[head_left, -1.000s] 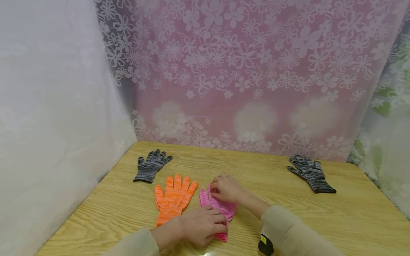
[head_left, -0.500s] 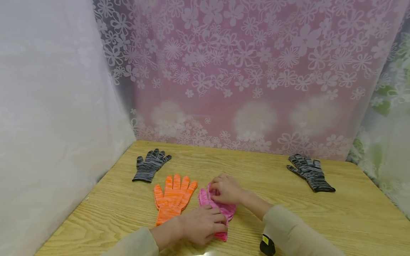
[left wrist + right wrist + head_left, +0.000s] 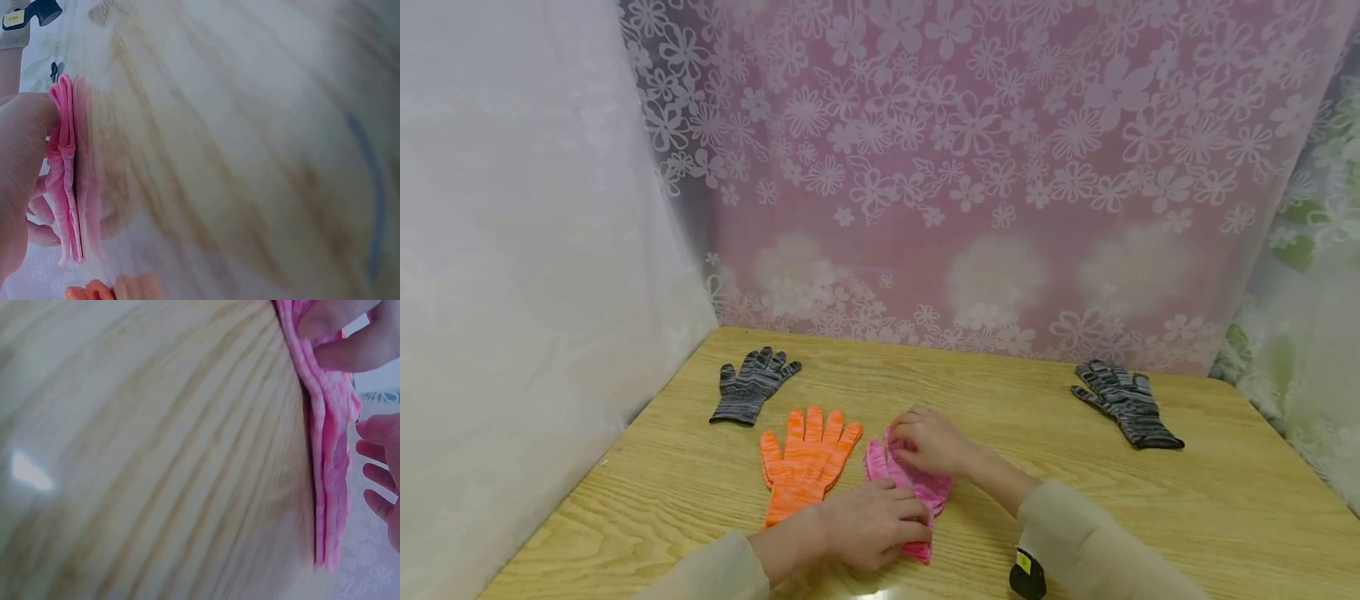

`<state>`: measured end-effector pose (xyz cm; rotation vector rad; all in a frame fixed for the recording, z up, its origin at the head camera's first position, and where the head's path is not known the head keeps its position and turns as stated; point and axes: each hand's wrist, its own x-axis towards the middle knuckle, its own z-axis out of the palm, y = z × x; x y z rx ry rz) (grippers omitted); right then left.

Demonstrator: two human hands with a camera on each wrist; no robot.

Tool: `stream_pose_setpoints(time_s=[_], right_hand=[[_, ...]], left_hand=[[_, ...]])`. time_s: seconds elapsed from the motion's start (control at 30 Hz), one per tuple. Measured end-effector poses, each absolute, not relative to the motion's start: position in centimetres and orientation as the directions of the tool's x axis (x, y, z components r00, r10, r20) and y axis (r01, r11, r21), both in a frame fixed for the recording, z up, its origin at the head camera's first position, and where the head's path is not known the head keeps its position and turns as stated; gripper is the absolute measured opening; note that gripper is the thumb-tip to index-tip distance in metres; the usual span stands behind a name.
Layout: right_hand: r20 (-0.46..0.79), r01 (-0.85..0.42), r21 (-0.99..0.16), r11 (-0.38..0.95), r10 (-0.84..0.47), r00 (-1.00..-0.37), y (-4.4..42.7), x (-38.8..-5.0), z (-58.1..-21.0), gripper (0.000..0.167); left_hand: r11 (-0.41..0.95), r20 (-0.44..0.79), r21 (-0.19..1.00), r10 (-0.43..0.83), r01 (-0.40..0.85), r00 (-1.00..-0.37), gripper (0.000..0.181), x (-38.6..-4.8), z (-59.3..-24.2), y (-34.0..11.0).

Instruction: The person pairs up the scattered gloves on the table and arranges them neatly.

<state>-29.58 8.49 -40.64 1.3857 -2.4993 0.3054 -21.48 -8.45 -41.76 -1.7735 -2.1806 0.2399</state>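
A stacked pair of pink gloves (image 3: 934,493) lies on the wooden table, its layered edges visible in both wrist views. My left hand (image 3: 872,527) grips the cuff end, fingers bent over it; in the left wrist view, folded pink fabric (image 3: 65,169) meets this hand (image 3: 19,162). At the far end, my right hand (image 3: 928,442) pinches the glove fingers. In the right wrist view, its thumb and a finger (image 3: 344,347) press on the pink fabric (image 3: 322,425). Part of the pair is hidden under both hands.
Orange gloves (image 3: 805,458) lie left of the pink pair, their cuff near my left wrist. One grey-black glove (image 3: 751,390) lies at the back left, another (image 3: 1127,406) at the back right. A black device with a yellow label (image 3: 1027,575) is at my right sleeve.
Both hands stay on the pink pair almost without moving. The right hand's fingers shift very slightly at the glove fingers; the other gloves remain where they were.
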Motion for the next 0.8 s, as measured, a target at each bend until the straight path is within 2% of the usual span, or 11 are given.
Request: stream_pose_setpoints(time_s=[0.23,0.5,0.67,0.8], right_hand=[[0.352,-0.868,-0.106,0.485,-0.798,-0.488,6.8,-29.9,-40.5,0.006],[0.348,-0.872,-0.089,0.482,-0.805,-0.481,5.5,-30.4,-41.5,0.007],[0.35,-0.862,-0.12,0.493,-0.791,-0.501,5.1,-30.5,-41.4,0.008],[0.317,-0.86,-0.096,0.501,-0.804,-0.503,4.7,-30.8,-41.4,0.009]], left_hand=[[0.212,0.175,-0.338,0.971,0.917,-0.16,0.024,-21.4,-41.9,-8.6],[0.207,0.198,-0.32,0.969,0.924,-0.149,0.023,-21.4,-42.1,-8.6],[0.208,0.189,-0.32,0.97,0.924,-0.153,0.024,-21.5,-42.1,-8.7],[0.208,0.184,-0.313,0.971,0.927,-0.155,0.024,-21.5,-42.1,-8.7]])
